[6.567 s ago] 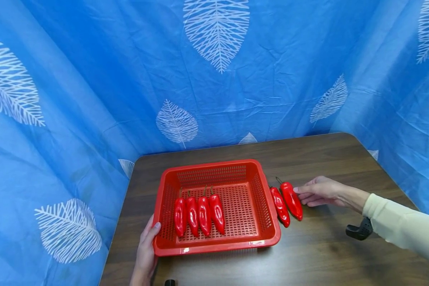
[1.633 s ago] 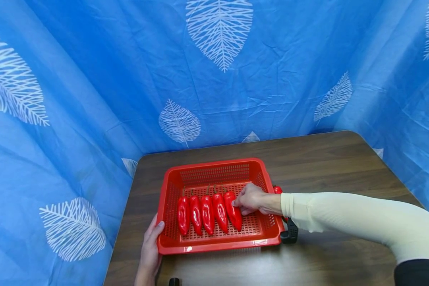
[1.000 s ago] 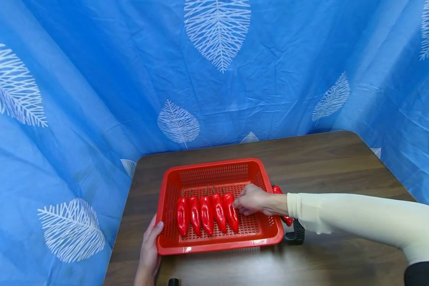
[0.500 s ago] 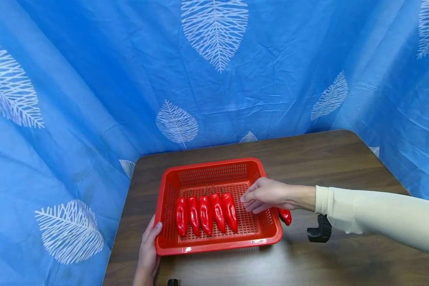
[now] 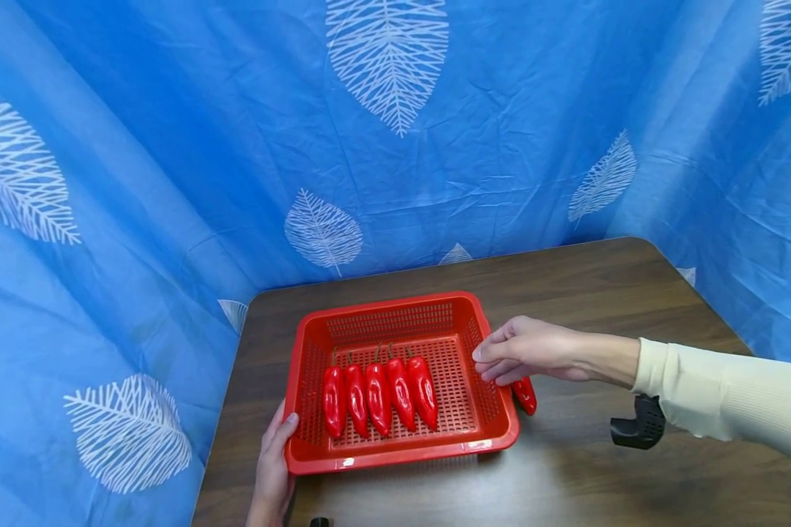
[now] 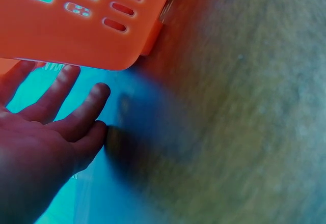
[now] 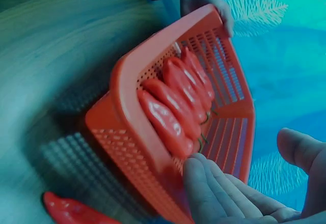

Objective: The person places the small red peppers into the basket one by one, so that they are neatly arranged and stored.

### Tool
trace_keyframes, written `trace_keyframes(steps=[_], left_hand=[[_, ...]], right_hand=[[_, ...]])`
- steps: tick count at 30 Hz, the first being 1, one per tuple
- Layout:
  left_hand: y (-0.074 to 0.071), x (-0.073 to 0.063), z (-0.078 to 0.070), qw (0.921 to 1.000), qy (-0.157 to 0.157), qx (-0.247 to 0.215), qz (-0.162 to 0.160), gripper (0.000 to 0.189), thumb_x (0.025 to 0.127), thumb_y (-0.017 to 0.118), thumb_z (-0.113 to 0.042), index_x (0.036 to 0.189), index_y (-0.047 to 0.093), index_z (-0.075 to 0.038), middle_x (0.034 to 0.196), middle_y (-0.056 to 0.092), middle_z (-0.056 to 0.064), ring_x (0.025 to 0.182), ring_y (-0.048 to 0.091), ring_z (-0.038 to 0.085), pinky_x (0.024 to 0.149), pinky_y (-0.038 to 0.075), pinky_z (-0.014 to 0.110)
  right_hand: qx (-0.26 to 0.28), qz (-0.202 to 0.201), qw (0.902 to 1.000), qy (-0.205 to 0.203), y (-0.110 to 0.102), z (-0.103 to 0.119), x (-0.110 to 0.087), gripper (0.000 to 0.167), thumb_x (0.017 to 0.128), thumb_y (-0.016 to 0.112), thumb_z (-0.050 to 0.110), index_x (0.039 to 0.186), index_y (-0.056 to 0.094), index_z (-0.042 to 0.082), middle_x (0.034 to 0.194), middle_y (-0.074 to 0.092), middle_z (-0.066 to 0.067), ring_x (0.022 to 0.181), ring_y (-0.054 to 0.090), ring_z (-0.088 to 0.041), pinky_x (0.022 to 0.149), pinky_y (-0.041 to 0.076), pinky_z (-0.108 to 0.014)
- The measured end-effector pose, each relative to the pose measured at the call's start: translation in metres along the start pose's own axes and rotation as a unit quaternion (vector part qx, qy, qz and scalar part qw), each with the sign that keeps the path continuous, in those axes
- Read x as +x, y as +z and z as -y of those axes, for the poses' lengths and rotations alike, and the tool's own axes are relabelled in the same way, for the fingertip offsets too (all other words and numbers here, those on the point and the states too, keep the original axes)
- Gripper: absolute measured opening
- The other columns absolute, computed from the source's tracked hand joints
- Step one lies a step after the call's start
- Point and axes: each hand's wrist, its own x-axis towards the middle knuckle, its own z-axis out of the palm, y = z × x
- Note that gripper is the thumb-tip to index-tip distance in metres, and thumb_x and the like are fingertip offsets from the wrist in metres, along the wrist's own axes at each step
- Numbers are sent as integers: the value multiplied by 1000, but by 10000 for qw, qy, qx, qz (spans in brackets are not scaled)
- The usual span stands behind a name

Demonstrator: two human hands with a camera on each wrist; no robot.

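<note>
My left hand [image 5: 272, 468] holds the left rim of a red perforated plastic basket [image 5: 402, 460], thumb over the edge. In the left wrist view its fingers reach below the basket wall [image 6: 61, 40]. Several glossy red chili peppers [image 5: 378, 399] with green stems lie side by side in the basket's left and middle part. My right hand [image 5: 534, 350] hovers over the right rim, holding nothing; the right wrist view has its thumb apart from the fingers [image 7: 214, 183]. Beneath it, outside the basket on the table, lies another red chili pepper [image 5: 525, 397], partly hidden by the hand.
The dark wood-grain table [image 5: 587, 468] extends to the right of the basket and in front of it. Blue curtains [image 5: 237, 146] with white leaf prints hang behind and on both sides. A black wrist device [image 5: 639, 423] hangs under the right sleeve.
My right hand carried a chili pepper from the table into the basket's row, let it go, then drew back rightward to the rim. The left hand stays at the left rim.
</note>
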Motion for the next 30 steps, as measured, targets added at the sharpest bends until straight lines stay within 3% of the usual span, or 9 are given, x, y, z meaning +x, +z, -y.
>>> trace_keyframes(steps=[13,24,30], left_hand=[[-1,1,0,10000,44,-53,-16,70,118,39,-37,178,10,-17,182,25,15,164,32,39,102,55,18],[0,1,2,10000,45,-18,-16,71,117,43,-40,178,14,-19,180,30,10,160,37,33,103,56,20],[1,1,2,10000,34,-2,-55,70,117,43,-40,178,15,-20,180,31,9,160,38,34,103,56,20]], right_hand=[[53,-147,9998,88,-38,-32,-21,51,106,73,26,143,65,-8,129,78,-21,118,77,-34,101,64,-46],[-111,-530,9969,570,-59,-56,-16,72,106,74,36,151,52,-15,143,68,-31,127,73,-42,107,61,-53],[-126,-661,9955,675,-62,-69,-8,74,104,76,41,147,56,-16,140,69,-33,125,73,-43,104,62,-51]])
